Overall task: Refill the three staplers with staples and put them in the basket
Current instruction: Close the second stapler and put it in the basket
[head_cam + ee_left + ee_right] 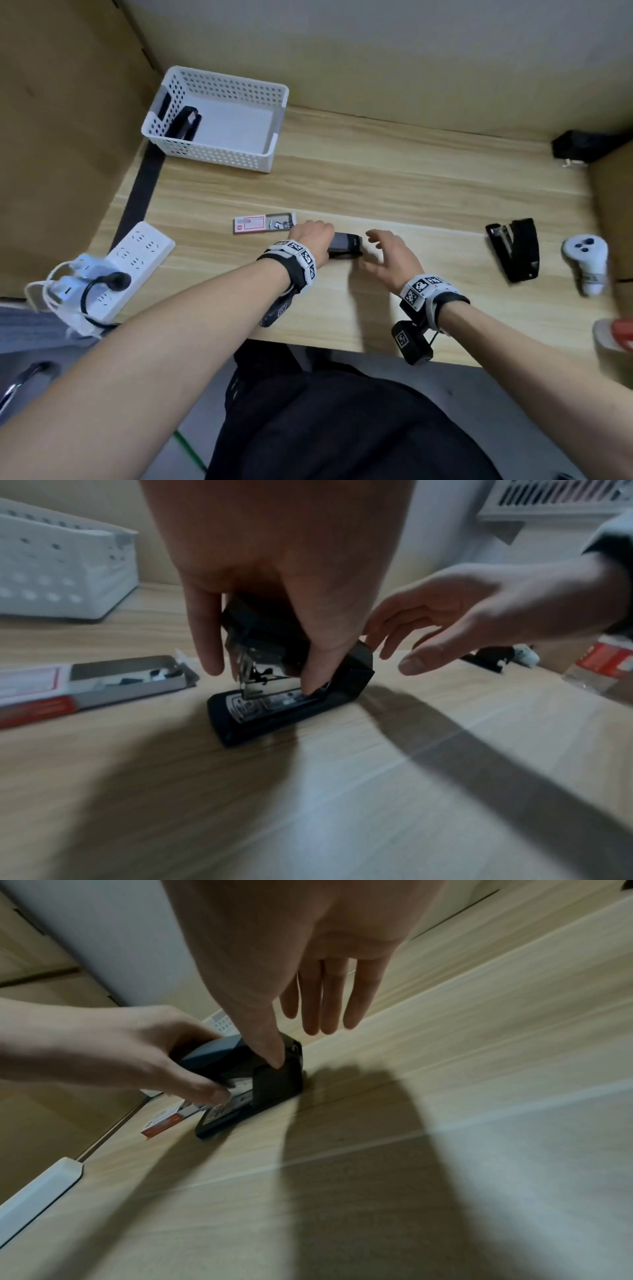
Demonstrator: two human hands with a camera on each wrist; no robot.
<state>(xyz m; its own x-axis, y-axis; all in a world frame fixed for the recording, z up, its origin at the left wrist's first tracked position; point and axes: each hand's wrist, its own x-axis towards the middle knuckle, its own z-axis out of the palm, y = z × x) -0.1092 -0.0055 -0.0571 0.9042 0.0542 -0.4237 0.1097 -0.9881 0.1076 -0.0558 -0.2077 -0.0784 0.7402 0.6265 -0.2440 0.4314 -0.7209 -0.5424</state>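
A black stapler (346,245) stands on the wooden table (394,192) in front of me. My left hand (313,233) grips its top arm from above, thumb on one side and fingers on the other; in the left wrist view the left hand (262,674) holds the arm over the stapler's base (274,718). My right hand (373,253) is at the stapler's rear end with fingers straight; in the right wrist view the right hand's (298,1042) thumb tip touches the hinge end of the stapler (274,1085). A second black stapler (183,123) lies in the white basket (274,130). A third stapler (513,248) lies opened at the right. The staple box (263,223) lies open just left of my left hand.
A white power strip (137,253) with plugs sits at the left edge. A white controller (586,258) and a red-capped bottle (615,334) are at the far right. A black object (579,147) sits in the back right corner. Cardboard walls border the table.
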